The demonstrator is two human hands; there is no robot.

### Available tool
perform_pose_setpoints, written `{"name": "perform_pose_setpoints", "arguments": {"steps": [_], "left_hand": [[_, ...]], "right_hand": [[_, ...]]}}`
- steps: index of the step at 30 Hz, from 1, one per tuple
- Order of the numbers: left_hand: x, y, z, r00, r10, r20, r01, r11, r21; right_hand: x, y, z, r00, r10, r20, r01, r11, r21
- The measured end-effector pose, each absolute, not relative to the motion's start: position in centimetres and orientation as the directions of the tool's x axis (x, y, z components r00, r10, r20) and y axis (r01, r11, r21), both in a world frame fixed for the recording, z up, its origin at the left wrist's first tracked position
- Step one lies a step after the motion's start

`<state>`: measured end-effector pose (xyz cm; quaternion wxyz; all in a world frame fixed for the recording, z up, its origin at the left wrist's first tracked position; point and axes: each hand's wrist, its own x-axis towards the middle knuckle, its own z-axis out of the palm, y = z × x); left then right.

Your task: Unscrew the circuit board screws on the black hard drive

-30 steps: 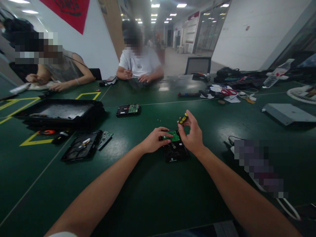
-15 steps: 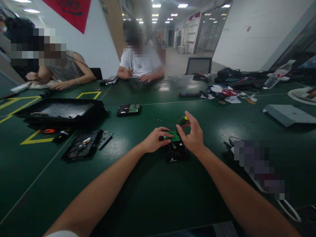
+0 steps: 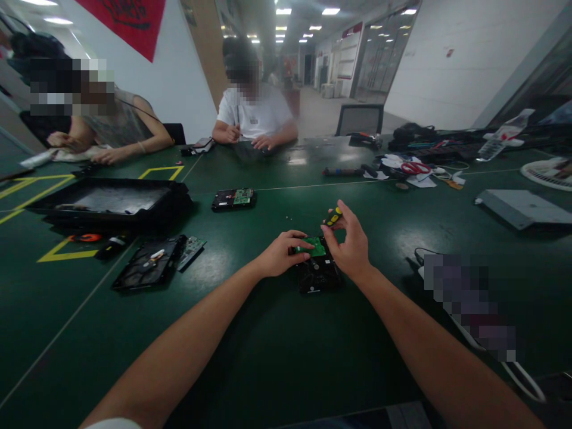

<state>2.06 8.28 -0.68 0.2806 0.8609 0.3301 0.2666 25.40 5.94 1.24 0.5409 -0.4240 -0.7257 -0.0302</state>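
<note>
A black hard drive point(image 3: 318, 280) with a green circuit board point(image 3: 316, 246) lies on the table in front of me. My left hand point(image 3: 286, 255) grips its left side, thumb and fingers resting over the board. Between the thumb and fingers of my right hand point(image 3: 351, 244) is a screwdriver point(image 3: 333, 217) with a black and yellow handle, held tilted above the drive's far right corner. The screwdriver's tip is too small to make out against the board.
Another hard drive point(image 3: 233, 199) lies farther off. To the left are an opened drive case point(image 3: 149, 263), a loose circuit board point(image 3: 192, 252) and a black tray point(image 3: 179, 199). A grey metal box point(image 3: 522, 208) sits at right. Two people work across the green table point(image 3: 277, 345).
The screwdriver handle has turned a little in my right fingers, showing more yellow, and the fingers have shifted around it. My left hand and the hard drive stay put.
</note>
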Motion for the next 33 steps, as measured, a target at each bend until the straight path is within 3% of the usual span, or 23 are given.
{"name": "perform_pose_setpoints", "arguments": {"steps": [33], "left_hand": [[1.99, 8.3, -0.73, 0.64, 0.717, 0.276, 0.416, -0.626, 0.659]], "right_hand": [[25.39, 5.94, 1.4, -0.054, 0.564, 0.824, 0.651, 0.646, -0.399]]}}
